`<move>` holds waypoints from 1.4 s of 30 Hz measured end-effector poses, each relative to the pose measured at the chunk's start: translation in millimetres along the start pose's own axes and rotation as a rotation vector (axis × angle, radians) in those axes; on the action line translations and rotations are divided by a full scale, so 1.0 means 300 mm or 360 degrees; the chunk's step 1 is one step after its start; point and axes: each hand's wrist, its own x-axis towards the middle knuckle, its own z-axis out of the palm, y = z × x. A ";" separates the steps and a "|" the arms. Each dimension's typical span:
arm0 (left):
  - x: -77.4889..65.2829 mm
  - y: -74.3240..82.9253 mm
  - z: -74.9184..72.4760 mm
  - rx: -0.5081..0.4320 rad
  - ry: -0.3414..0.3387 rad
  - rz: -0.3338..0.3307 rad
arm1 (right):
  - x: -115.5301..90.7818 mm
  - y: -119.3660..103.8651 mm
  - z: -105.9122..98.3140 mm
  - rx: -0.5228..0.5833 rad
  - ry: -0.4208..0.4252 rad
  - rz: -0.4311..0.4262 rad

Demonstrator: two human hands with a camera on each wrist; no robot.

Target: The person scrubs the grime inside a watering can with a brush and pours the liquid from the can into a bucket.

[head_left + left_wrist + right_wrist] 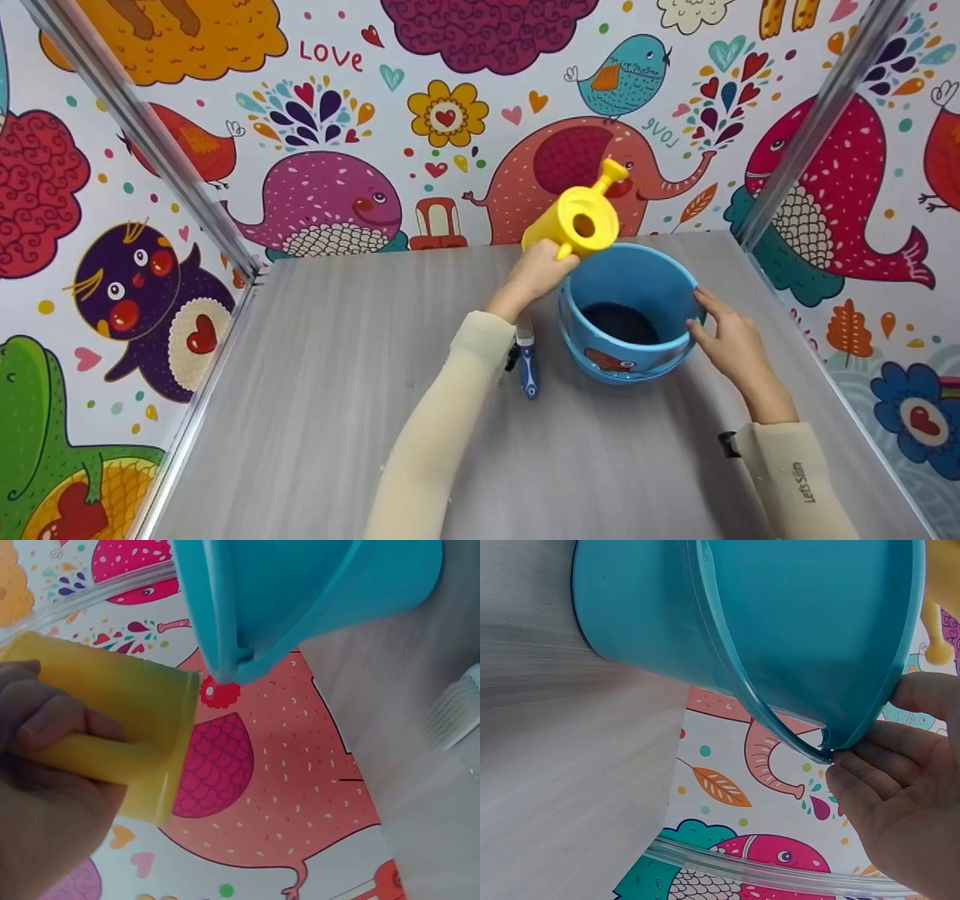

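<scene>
A yellow watering can (571,217) is held up by my left hand (537,271), whose fingers curl round its handle. The can is tilted at the back left of the blue bucket (637,352), overlapping its rim in the head view, with the spout pointing up toward the wall. In the left wrist view the watering can (120,697) lies beside the rim of the bucket (360,600). The bucket stands upright, its bottom dark inside. My right hand (731,345) touches its right rim, and in the right wrist view its fingers (885,750) lie fairly straight near the handle joint.
A brush with a blue handle (529,371) lies on the grey table (337,360) left of the bucket. Next to it a small black thing is partly hidden by my left sleeve. Printed walls (315,187) with metal corner rails (814,124) close in the back and sides.
</scene>
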 end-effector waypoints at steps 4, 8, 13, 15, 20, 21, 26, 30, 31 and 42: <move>0.001 -0.034 -0.028 -0.0096 0.0094 0.0032 | 0.000 0.003 0.001 0.0004 0.0004 0.0002; -0.006 -0.074 -0.062 -0.0203 0.0151 0.0037 | -0.001 0.006 0.000 0.0007 0.0016 -0.0002; -0.031 -0.134 -0.107 -0.0297 0.0224 -0.0011 | -0.002 0.001 0.001 -0.0012 0.0031 -0.0015; -0.044 -0.160 -0.124 -0.0303 0.0264 -0.0040 | -0.003 -0.001 0.001 -0.0016 0.0029 -0.0008; -0.082 -0.238 -0.151 -0.0306 0.0371 -0.0126 | -0.001 0.000 -0.001 -0.0003 0.0003 0.0007; -0.091 -0.255 -0.154 -0.0315 0.0388 -0.0148 | -0.001 0.001 -0.002 -0.0003 0.0004 0.0004; -0.139 -0.339 -0.154 -0.0379 0.0447 -0.0276 | 0.000 0.004 0.001 -0.0006 0.0016 -0.0010; -0.172 -0.413 -0.138 -0.0448 0.0483 -0.0346 | -0.001 0.005 0.002 -0.0018 0.0023 -0.0014; -0.180 -0.431 -0.132 -0.0467 0.0493 -0.0364 | -0.002 0.005 0.001 -0.0020 0.0022 -0.0012; -0.281 -0.585 -0.038 -0.0663 0.0569 -0.0532 | -0.004 0.003 0.001 -0.0014 0.0051 -0.0041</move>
